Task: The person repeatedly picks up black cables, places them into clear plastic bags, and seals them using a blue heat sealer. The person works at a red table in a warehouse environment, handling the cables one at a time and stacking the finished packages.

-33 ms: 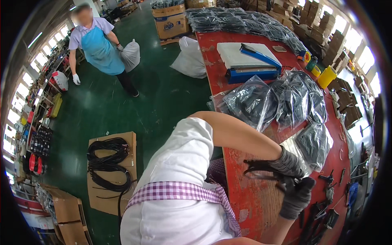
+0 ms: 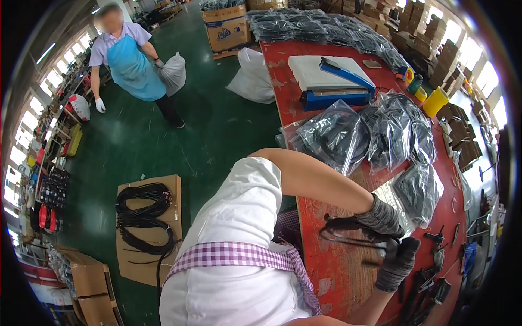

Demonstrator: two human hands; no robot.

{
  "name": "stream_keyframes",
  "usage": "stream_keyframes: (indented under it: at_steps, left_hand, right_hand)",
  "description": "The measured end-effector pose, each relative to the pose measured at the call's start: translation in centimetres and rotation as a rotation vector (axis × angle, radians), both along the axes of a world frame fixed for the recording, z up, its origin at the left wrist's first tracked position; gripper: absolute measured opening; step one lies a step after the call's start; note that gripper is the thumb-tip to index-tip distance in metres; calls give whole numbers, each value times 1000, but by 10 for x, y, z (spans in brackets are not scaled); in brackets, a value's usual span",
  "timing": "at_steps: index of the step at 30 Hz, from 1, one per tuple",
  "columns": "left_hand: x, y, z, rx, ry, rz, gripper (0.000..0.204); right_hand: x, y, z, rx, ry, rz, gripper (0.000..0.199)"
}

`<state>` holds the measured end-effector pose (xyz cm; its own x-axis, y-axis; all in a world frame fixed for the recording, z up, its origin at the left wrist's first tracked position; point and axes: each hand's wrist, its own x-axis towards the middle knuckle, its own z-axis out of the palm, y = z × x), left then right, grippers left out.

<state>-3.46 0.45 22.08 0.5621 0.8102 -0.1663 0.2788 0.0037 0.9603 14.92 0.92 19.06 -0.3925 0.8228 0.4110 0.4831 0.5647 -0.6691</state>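
My left hand (image 2: 380, 215), in a dark grey glove, is closed round a coil of black cable (image 2: 340, 227) just over the bare wooden patch of the red table. Loops of the coil stick out to the left of it. Below it, my right hand (image 2: 398, 264), gloved alike, is curled at the lower side of the coil, closed on a part of the cable. A short dark end (image 2: 371, 263), blurred, juts out beside its fingers. Next to my left hand lie flat clear bags (image 2: 418, 193) in a stack.
Bagged cable coils (image 2: 337, 138) and a blue sealing machine (image 2: 337, 99) stand farther up the red table (image 2: 284, 81). Black tools (image 2: 421, 290) lie near its right edge. Cable bundles (image 2: 144, 217) rest on floor cardboard. A person in a blue apron (image 2: 136, 68) carries a white sack (image 2: 173, 75).
The coil's loops have spread wider and shifted slightly left. My right hand's fingers have moved a little; the left hand stays nearly in place. The person has shifted slightly.
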Motion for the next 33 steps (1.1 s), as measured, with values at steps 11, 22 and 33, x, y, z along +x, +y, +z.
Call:
stream_keyframes:
  at_steps: [11,22,33]
  left_hand:
    - [17,1,-25,-509,-201,7,42]
    - [69,-3,-70,423,338,-159,36]
    - [59,-92,-233,453,619,-391,32]
  right_hand:
    - [34,14,13,296,-353,126,20]
    - [18,24,-87,-892,924,-118,24]
    - [83,-1,-190,-137,-472,-317,57]
